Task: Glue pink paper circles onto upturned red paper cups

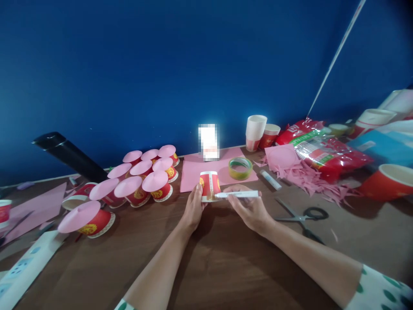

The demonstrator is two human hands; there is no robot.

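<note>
My left hand (194, 207) holds a red paper cup (209, 185) that stands upside down on the brown table (219, 262). Fingers of that hand wrap round the cup's left side. In my right hand (250, 209) is a white pen (238, 194), pinched and lying level, its tip touching the cup's lower right rim. Just behind the cup lie a pink paper sheet (193, 172) and a roll of tape (240, 168).
Several upturned red cups with pink paper discs (142, 181) stand at left. Scissors (303, 217) and a glue stick (270, 179) lie at right, beside pink scraps (300, 174), a red cup pack (325, 153) and stacked cups (258, 131). A black cylinder (69, 156) leans at far left.
</note>
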